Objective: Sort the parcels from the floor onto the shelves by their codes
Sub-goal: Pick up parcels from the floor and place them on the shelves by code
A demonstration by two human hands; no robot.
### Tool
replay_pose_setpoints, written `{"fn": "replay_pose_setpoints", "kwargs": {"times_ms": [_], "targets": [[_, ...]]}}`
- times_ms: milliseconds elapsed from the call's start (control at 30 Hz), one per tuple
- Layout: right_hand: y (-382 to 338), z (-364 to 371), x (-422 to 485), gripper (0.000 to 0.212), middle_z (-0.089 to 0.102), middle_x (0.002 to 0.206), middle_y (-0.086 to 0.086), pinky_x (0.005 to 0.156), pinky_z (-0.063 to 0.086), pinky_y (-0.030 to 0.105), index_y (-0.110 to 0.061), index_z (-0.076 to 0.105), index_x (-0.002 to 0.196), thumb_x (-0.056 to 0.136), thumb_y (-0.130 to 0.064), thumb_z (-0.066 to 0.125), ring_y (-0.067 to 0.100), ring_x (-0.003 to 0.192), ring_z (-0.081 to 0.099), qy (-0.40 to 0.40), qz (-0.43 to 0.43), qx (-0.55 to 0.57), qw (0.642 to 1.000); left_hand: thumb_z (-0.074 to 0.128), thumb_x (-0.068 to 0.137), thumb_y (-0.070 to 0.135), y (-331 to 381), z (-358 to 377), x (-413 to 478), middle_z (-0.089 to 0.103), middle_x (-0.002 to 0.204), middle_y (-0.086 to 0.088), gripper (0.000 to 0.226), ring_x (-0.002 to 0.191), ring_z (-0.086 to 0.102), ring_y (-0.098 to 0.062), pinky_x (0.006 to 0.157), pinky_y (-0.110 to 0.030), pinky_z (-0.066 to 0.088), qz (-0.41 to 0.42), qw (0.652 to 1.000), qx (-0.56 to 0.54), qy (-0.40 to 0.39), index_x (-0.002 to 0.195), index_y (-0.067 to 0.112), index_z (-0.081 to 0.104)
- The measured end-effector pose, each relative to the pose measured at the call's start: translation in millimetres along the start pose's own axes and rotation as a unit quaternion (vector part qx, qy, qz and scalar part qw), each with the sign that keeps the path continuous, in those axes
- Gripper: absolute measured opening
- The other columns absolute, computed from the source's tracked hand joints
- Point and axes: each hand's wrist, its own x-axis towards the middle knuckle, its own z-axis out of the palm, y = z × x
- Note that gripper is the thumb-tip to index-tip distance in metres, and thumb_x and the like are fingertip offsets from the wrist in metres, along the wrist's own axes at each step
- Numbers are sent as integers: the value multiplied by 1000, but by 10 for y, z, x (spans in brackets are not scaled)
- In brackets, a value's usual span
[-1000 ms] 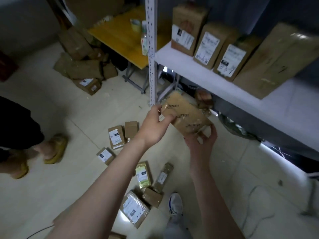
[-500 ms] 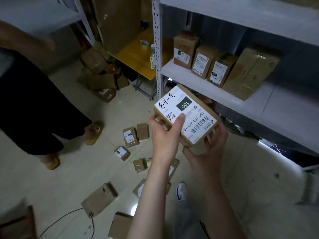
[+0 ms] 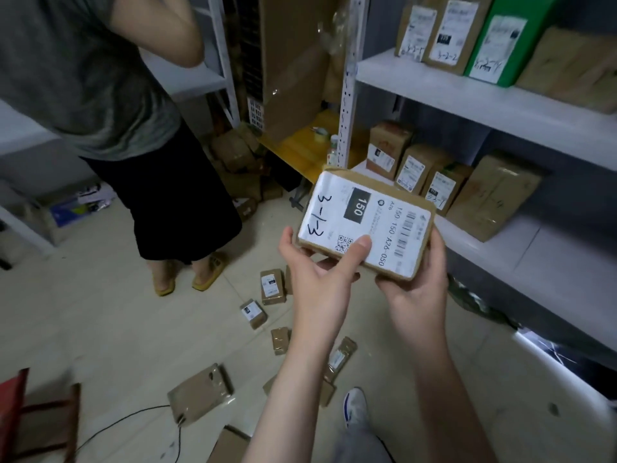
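Raised closer, the parcel (image 3: 364,225) is gripped by left hand (image 3: 320,282) and right hand (image 3: 417,289); its 3-1-3 code likely suits the lower shelf (image 3: 500,260).

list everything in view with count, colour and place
brown parcel with white label marked 3-1-3: one, brown, in both hands
small taped floor parcels: several, brown, scattered on tiles
lower-shelf boxes: four, brown, in a row
green box: one, green, upper shelf
upper-shelf brown boxes: at least three, brown, beside it
white metal shelving: one, white, right
yellow table: one, yellow, behind shelf post
other person: one, grey top, left
left hand: one, thumb on label
right hand: one, under parcel's right end
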Motion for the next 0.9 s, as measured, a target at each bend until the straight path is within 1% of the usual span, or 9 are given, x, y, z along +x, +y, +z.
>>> {"fn": "replay_pose_setpoints", "kwargs": {"times_ms": [100,167,267,433,500,600,700,767,900], "targets": [[-224,99,45,67,63,134,1,103,49,52,-32,54,132,86,17,59,16,126,58,0,12,43,999,81,79,22,121,-65,-41,54,122,19,95,106,65,-3,86,-35,59,14,999,-28,13,150,27,18],[-347,150,52,56,65,131,3,101,51,48,-28,58,131,91,11,52,19,124,60,3,26,90,996,85,71,32,209,-104,-33,56,126,16,94,112,63,-6,94,-44,55,23,999,-39,23,145,31,27],[-538,182,50,38,67,127,5,96,54,40,-22,62,126,92,-12,49,22,122,61,2,51,178,983,84,75,28,355,-137,-31,60,117,17,80,109,64,-6,91,-42,57,39,998,-42,10,138,28,35],[-948,206,157,65,68,126,6,103,49,40,-12,57,134,75,-31,74,23,121,62,32,-22,142,989,82,77,27,576,-53,4,66,111,18,66,96,65,6,77,-18,56,90,995,-7,-52,133,25,47],[-1181,135,269,60,69,123,8,99,52,38,-12,60,130,74,-24,79,24,119,63,54,-61,140,987,84,72,40,733,45,69,67,118,13,65,104,65,0,87,-26,55,117,988,29,-93,128,26,55],[-1603,-25,423,55,70,121,8,92,56,35,-10,60,128,76,-17,78,23,115,66,75,-116,122,983,78,59,63,1057,293,107,62,127,12,81,116,60,-8,100,-40,50,171,974,71,-132,128,29,55],[-2018,-201,555,41,72,116,6,84,58,30,-13,63,121,82,-4,75,18,107,69,114,-171,83,975,78,50,70,1411,614,44,39,144,8,117,134,42,-11,112,-41,38,216,965,101,-106,144,24,27],[-2255,-335,651,38,73,111,5,82,58,28,-10,65,119,83,1,73,15,102,71,144,-206,32,967,82,58,62,1611,821,-29,26,152,4,123,142,25,-14,118,-39,27,284,945,137,-91,151,19,14],[-2651,-717,840,40,74,107,7,81,58,29,-8,68,113,74,-9,79,18,99,71,190,-262,-41,945,77,67,63,1894,1259,-68,21,156,-6,115,145,15,-22,119,-42,18,461,852,233,-79,151,12,17]]}}
